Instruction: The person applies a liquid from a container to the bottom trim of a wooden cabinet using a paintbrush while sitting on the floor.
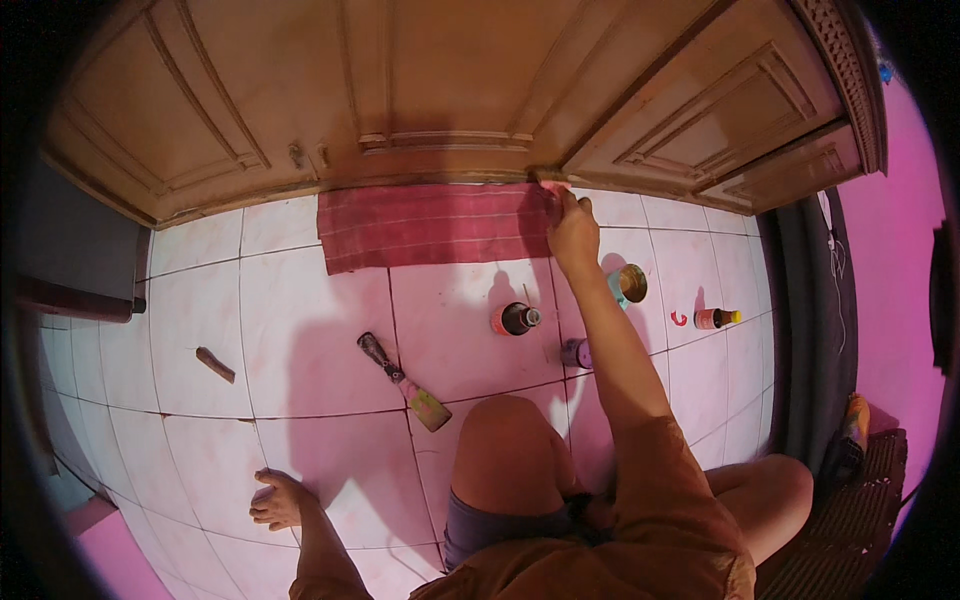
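My right hand (573, 235) reaches forward to the bottom edge of the wooden cabinet (440, 90). Its fingers are closed on a small pink piece (553, 187), mostly hidden by the hand; I cannot tell its kind. Just beside that hand, a red striped cloth (430, 225) lies spread on the tiles along the cabinet's foot. My left hand (278, 501) is low at the left, by the tiled floor, with fingers apart and nothing in it. A scraper-like tool (405, 382) with a dark handle and a stained, flat end lies in front of my knee.
A dark open bottle (518, 319) stands on the floor, near a purple-labelled container (577, 352) and a light-blue cup (628, 286). Farther right are a small red curl (679, 319) and a yellow-capped bottle (716, 318). A brown stick-like piece (215, 365) lies left.
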Available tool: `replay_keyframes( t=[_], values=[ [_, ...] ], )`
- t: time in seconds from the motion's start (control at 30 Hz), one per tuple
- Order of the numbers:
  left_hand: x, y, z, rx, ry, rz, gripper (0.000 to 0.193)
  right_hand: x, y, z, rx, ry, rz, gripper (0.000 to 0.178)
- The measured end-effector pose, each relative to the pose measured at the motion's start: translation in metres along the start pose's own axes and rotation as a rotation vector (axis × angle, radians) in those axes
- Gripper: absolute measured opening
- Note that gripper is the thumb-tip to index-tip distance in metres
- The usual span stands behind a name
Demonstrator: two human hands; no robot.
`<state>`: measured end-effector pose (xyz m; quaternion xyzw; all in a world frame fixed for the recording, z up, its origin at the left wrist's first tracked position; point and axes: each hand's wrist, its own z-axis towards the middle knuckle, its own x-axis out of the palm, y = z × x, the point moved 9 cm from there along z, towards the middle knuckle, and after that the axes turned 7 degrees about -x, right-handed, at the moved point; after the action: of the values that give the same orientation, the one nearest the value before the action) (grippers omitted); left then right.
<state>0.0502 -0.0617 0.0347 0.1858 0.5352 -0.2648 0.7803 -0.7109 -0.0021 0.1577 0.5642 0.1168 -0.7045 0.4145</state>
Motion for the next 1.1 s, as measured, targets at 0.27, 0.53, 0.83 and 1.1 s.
replay_keyframes(
  t=[0.27,0.53,0.83,1.1],
  values=[
    [0.001,0.004,0.004,-0.003,-0.02,0.023,0.071,-0.028,-0.005,-0.024,0.05,-0.103,0.065,0.033],
    [0.001,-0.004,-0.006,-0.026,0.038,0.066,0.069,-0.037,-0.031,-0.001,-0.005,-0.111,0.007,0.03],
    [0.0,0.001,-0.001,-0.035,0.06,0.025,0.067,-0.024,-0.029,-0.023,0.086,0.088,0.004,0.029],
    [0.006,0.006,0.005,-0.01,-0.024,0.067,0.068,-0.048,-0.021,-0.009,0.031,-0.148,0.088,0.029]
  ],
)
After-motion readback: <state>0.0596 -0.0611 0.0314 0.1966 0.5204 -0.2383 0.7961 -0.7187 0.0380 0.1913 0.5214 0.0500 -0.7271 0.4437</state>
